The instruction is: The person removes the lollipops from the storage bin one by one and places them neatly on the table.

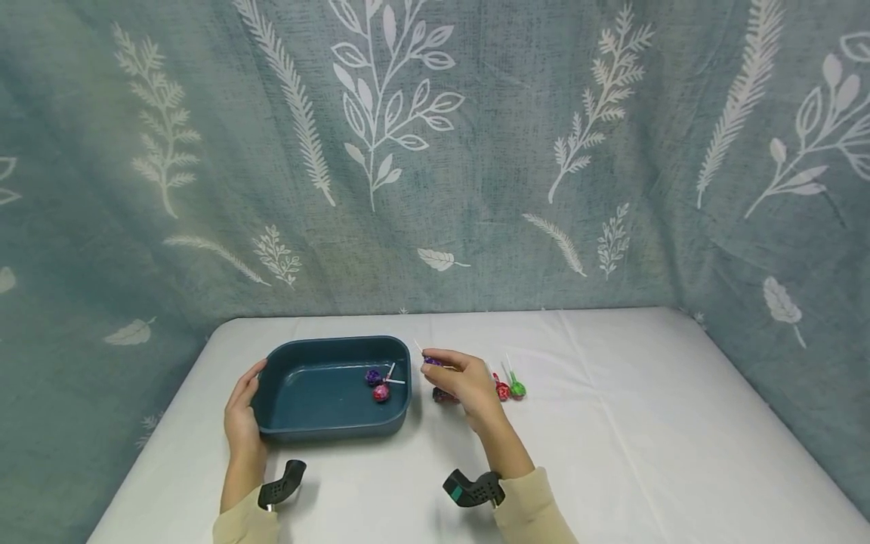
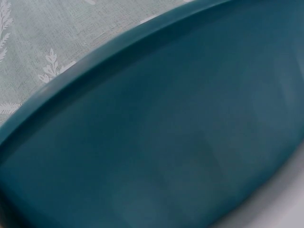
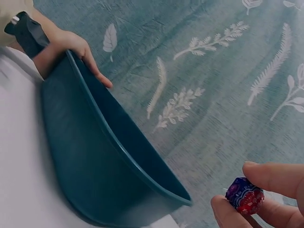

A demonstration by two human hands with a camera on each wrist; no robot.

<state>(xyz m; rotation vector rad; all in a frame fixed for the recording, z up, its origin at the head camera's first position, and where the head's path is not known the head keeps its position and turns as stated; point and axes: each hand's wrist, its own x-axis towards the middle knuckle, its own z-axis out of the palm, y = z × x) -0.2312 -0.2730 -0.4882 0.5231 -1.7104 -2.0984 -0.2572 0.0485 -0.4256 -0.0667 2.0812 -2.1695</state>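
Observation:
My left hand lies along the left wall of a dark teal bin, its fingers fairly straight by the rim. In the right wrist view its fingertips reach along the bin's edge. Inside the bin, near its right end, are a purple lollipop and a pinkish-red lollipop with white sticks. Just right of the bin, my right hand pinches a purple-and-red wrapped lollipop between thumb and fingers, above the table. The left wrist view is filled by the bin's wall.
On the white-covered table, a dark-wrapped lollipop lies partly hidden beneath my right hand. Farther right are a red lollipop and a green lollipop. A leaf-patterned curtain hangs behind the table and at both sides.

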